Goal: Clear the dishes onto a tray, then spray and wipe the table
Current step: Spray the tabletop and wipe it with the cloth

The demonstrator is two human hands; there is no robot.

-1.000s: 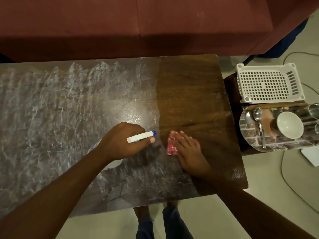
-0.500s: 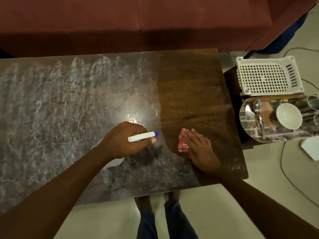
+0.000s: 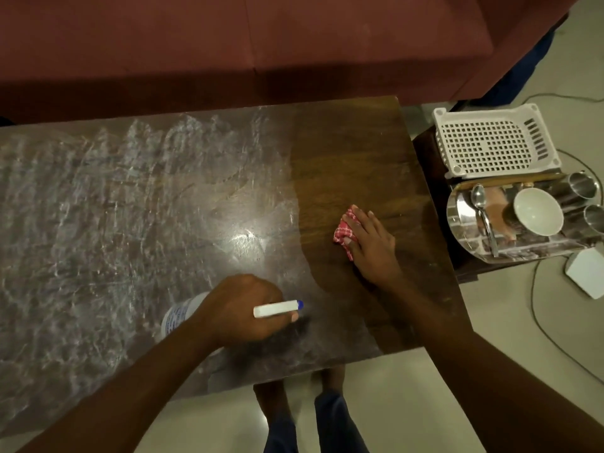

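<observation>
My left hand [image 3: 240, 308] grips a white spray bottle [image 3: 181, 313] with a blue-tipped nozzle, standing near the front edge of the wooden table [image 3: 353, 138]. My right hand [image 3: 369, 245] presses a red checked cloth [image 3: 343, 232] flat onto the table's dark right part, fingers straight. The left and middle of the table carry a whitish smeared film. A shiny metal tray [image 3: 464, 230] to the right holds a white bowl [image 3: 537, 210], a spoon [image 3: 483, 214] and steel cups [image 3: 583, 184].
A white perforated plastic basket [image 3: 493, 142] sits upside down behind the tray on a low side stand. A dark red sofa [image 3: 228, 44] runs along the table's far side. Cables and a white box [image 3: 586, 273] lie on the floor at right. My feet stand at the table's front edge.
My right hand has slid the cloth away from me and to the right, widening the dark wiped patch. The left hand with the bottle has stayed in place.
</observation>
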